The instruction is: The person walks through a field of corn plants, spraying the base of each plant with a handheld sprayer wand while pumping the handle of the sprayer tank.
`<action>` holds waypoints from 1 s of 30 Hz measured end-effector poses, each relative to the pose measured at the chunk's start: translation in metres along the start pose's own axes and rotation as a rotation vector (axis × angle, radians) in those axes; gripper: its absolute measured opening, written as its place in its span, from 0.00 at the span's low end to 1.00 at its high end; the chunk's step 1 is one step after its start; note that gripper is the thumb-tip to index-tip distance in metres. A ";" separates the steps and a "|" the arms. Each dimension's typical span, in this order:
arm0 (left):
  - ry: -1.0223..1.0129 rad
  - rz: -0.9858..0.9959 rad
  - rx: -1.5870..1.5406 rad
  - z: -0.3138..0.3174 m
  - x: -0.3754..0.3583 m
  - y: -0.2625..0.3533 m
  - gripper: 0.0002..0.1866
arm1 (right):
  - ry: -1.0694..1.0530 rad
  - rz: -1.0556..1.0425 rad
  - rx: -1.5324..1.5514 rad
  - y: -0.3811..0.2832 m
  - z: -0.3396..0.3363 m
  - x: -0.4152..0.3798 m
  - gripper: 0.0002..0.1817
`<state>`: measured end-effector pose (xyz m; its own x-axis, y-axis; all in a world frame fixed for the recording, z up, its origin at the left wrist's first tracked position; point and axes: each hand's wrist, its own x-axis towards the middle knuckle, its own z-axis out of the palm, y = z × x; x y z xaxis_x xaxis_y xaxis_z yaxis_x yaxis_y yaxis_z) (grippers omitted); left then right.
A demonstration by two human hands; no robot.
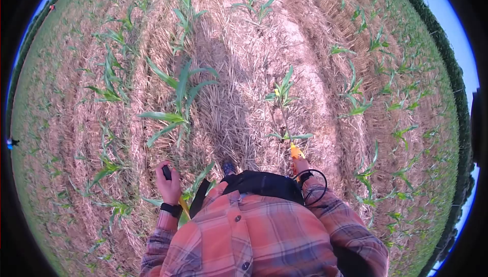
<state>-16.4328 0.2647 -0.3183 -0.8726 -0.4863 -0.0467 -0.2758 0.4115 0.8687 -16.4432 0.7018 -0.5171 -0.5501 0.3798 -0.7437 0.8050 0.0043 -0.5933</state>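
Note:
My right hand (300, 165) is closed round the yellow handle of a spray wand (296, 151). Its thin rod runs forward and slightly left to a small yellow tip, which overlaps a young corn plant (284, 93) in this view. A black hose (325, 184) loops beside my right wrist. On the other side, my left hand (170, 185) wraps a black grip (166, 172), low beside my body. A yellow bar (184, 207) shows by my left wrist, partly hidden behind my sleeve and a leaf. A larger corn plant (180, 91) stands ahead of my left hand.
Rows of young corn (109, 94) run forward on both sides, with dry straw (231, 89) between them. One shoe (229, 167) shows below my black waist strap (264, 184). Far off at the left edge is a person in blue (10, 145). Trees (447, 58) line the right horizon.

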 end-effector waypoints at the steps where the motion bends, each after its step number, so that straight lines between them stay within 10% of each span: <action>1: -0.004 -0.001 -0.002 -0.001 0.007 0.002 0.11 | -0.078 -0.030 -0.076 -0.003 0.010 0.000 0.09; 7: 0.049 0.219 0.100 0.000 0.042 0.006 0.11 | -0.253 -0.251 -0.719 -0.043 0.055 -0.020 0.16; 18: 0.037 0.108 0.011 0.019 0.086 0.017 0.11 | -0.618 -0.746 -0.954 -0.115 0.078 0.017 0.22; 30: 0.145 0.297 0.190 0.114 0.164 0.097 0.11 | -0.335 -0.533 -0.905 -0.145 0.043 0.162 0.16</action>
<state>-16.6493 0.3129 -0.2978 -0.8631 -0.4232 0.2754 -0.1018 0.6800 0.7261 -16.6583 0.7227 -0.5651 -0.7975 -0.1412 -0.5865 0.2367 0.8210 -0.5195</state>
